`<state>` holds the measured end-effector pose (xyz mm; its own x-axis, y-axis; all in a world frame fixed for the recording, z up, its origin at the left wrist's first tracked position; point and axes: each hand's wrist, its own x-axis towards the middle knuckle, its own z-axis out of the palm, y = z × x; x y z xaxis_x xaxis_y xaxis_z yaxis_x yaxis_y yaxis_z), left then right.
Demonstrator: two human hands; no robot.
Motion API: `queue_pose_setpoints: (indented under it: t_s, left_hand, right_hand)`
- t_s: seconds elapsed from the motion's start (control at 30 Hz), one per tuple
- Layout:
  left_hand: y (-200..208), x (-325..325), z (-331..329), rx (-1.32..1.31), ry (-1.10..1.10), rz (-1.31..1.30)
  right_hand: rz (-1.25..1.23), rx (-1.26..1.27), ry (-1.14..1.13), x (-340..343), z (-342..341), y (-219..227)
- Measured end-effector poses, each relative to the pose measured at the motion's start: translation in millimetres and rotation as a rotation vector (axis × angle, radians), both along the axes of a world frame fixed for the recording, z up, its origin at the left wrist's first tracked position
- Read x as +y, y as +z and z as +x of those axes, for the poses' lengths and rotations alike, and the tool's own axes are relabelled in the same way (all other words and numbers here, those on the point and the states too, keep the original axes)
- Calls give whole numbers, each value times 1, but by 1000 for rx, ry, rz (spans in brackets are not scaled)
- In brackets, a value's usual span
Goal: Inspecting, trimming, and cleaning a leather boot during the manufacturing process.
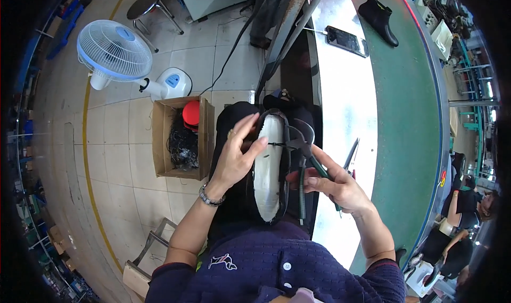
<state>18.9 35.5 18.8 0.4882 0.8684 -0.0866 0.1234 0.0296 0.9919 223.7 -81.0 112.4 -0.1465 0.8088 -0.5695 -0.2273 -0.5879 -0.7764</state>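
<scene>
Holding a white-bottomed shoe (pixel 269 180), underside up, over the lap (pixel 235 117), between two hands.
Its long axis runs fore and aft. The left hand (pixel 234 156) grips its left side toward the far end; the right hand (pixel 343 190), off its right side, is wrapped around green-handled pincers (pixel 302 145), their working end up close against the shoe's right edge.

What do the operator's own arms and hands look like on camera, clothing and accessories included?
The left hand and right hand wear no gloves. A silver-coloured metal band, watch or bracelet, circles the left wrist; nothing shows on the right one. Short, dark navy sleeves leave the forearms uncovered.
</scene>
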Motion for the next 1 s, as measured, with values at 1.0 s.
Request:
queue_pose_setpoints:
  t_s: [1.0]
  left_hand:
    - [2, 18, 1, 186, -59, 660]
  right_hand:
    - [104, -602, 313, 21, -23, -5]
